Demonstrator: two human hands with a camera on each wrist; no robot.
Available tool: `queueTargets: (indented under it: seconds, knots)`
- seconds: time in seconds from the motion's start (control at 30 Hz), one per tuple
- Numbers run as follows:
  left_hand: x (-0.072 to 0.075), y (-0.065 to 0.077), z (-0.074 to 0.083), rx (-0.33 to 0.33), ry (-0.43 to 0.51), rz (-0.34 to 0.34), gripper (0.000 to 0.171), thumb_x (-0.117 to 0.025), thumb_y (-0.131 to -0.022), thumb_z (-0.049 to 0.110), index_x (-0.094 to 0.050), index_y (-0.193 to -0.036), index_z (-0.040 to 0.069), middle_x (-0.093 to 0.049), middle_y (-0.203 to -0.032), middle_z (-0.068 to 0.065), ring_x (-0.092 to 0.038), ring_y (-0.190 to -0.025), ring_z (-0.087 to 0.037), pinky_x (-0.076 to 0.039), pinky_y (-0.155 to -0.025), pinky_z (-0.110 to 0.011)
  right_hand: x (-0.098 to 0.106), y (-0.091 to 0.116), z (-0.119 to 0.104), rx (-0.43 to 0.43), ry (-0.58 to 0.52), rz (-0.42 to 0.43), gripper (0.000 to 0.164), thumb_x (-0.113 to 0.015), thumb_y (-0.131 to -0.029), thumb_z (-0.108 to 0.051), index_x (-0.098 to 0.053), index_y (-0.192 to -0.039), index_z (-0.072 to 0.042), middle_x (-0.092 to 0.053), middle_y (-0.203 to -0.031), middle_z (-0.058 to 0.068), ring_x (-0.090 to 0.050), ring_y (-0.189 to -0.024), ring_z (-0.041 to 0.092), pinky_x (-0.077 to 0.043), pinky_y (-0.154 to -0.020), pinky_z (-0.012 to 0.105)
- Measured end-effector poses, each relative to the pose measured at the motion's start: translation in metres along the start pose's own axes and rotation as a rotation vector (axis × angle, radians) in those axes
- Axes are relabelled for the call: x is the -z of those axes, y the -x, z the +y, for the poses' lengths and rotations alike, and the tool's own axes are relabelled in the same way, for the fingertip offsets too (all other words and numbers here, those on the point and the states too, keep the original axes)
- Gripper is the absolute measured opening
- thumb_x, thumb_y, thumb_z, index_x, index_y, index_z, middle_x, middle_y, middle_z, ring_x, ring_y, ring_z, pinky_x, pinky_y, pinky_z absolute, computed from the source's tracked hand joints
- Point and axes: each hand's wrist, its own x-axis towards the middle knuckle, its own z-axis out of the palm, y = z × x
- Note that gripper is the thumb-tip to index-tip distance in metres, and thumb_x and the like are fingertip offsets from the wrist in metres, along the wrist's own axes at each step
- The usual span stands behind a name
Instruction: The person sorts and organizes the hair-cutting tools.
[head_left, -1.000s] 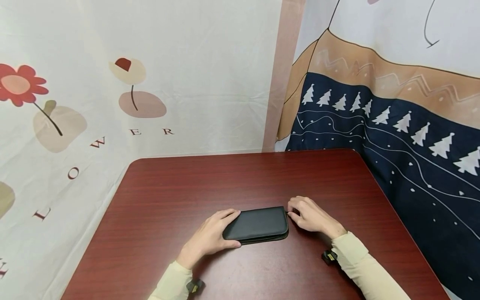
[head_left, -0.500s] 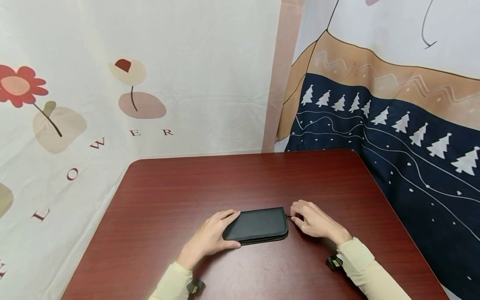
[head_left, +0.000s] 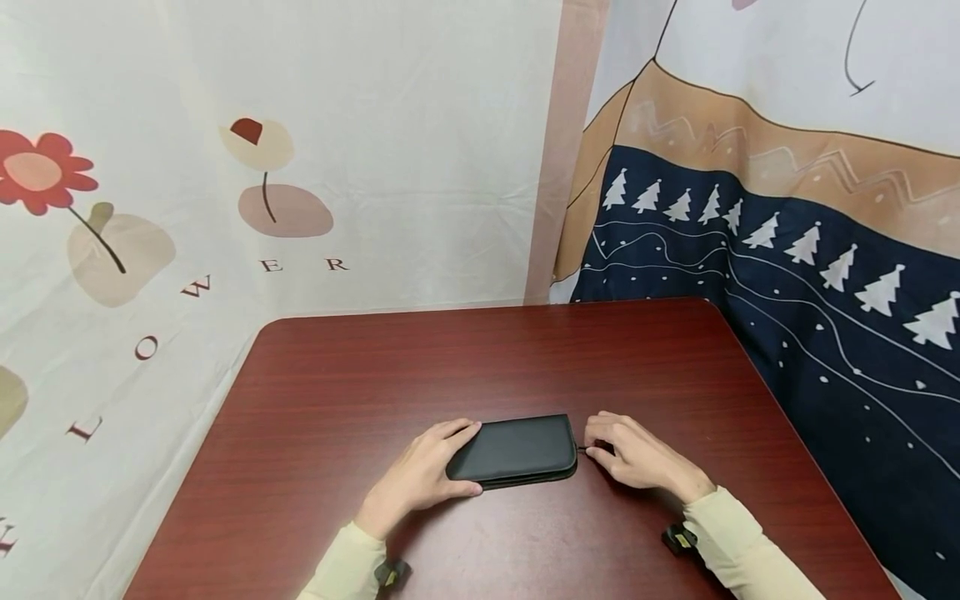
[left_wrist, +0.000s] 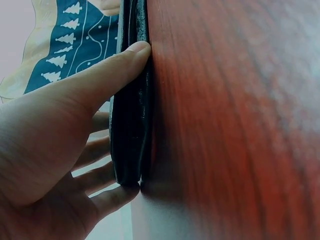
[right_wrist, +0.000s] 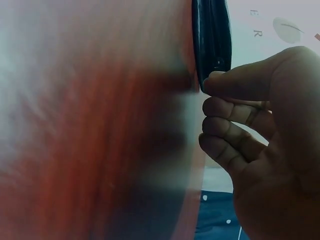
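Note:
A black zip-around wallet (head_left: 517, 450) lies flat on the table, its long side facing me. Around its left end my left hand (head_left: 416, 475) grips, thumb along the near edge and fingers over the top and far side. In the left wrist view the thumb presses the zipped side of the wallet (left_wrist: 131, 115). At the wallet's right end, my right hand (head_left: 637, 450) pinches a thin dark zipper pull (head_left: 581, 449) between thumb and curled fingers. The right wrist view has the right hand (right_wrist: 270, 115) at the wallet's corner, the fingertips hiding most of the pull.
The reddish-brown wooden table (head_left: 360, 367) extends around the wallet on all sides. Behind it hangs a pale curtain (head_left: 420, 150) with flower prints and letters, and at the right a navy cloth (head_left: 825, 333) with white trees.
My right hand has moved toward me and slightly right, drawing the zipper pull along the wallet's right end. The left hand and the wallet have stayed almost still.

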Motion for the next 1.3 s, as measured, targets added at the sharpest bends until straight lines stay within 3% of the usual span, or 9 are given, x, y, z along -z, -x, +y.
queueTargets:
  seconds: [0.27,0.47,0.73,0.97,1.3]
  knots:
    - [-0.001,-0.001,0.0,-0.012,-0.006,0.006,0.093,-0.083,-0.076,0.057,-0.056,-0.151,0.01,-0.056,-0.146,-0.009,-0.05,-0.132,-0.027,-0.048,-0.104,-0.05,-0.007,0.009,-0.01,0.062,0.0,0.047,0.025,-0.076,-0.082,0.001,-0.063,-0.074,-0.018,-0.049,-0.074,-0.013,-0.046,-0.071,0.005,-0.042,-0.065,0.019]
    - [-0.002,-0.001,-0.001,-0.032,-0.017,0.011,0.093,-0.083,-0.077,0.057,-0.055,-0.151,0.008,-0.056,-0.146,-0.008,-0.05,-0.132,-0.027,-0.048,-0.104,-0.048,-0.014,0.012,-0.022,0.08,-0.011,0.066,0.023,-0.075,-0.085,0.0,-0.065,-0.076,-0.018,-0.05,-0.075,-0.013,-0.045,-0.071,0.003,-0.045,-0.069,0.02]
    - [-0.003,0.0,-0.001,-0.048,-0.015,0.023,0.093,-0.083,-0.077,0.056,-0.055,-0.151,0.006,-0.057,-0.146,-0.011,-0.05,-0.133,-0.026,-0.047,-0.106,-0.047,-0.021,0.009,-0.038,0.12,0.017,0.111,0.02,-0.075,-0.083,0.0,-0.066,-0.078,-0.017,-0.051,-0.076,-0.011,-0.045,-0.069,0.002,-0.053,-0.086,0.033]
    - [-0.002,0.0,0.0,-0.039,-0.004,0.016,0.093,-0.083,-0.077,0.056,-0.054,-0.151,0.007,-0.056,-0.147,-0.012,-0.05,-0.133,-0.027,-0.048,-0.106,-0.048,-0.026,0.006,-0.047,0.159,0.035,0.144,0.019,-0.075,-0.08,0.001,-0.067,-0.076,-0.015,-0.05,-0.075,-0.01,-0.04,-0.073,0.003,-0.04,-0.067,0.022]
    - [0.0,-0.001,0.0,-0.028,-0.005,0.004,0.093,-0.082,-0.077,0.056,-0.054,-0.151,0.007,-0.056,-0.147,-0.013,-0.05,-0.133,-0.028,-0.047,-0.105,-0.05,-0.034,-0.006,-0.059,0.206,0.096,0.129,0.017,-0.073,-0.082,-0.002,-0.066,-0.075,-0.015,-0.046,-0.075,-0.009,-0.037,-0.073,0.007,-0.036,-0.065,0.024]
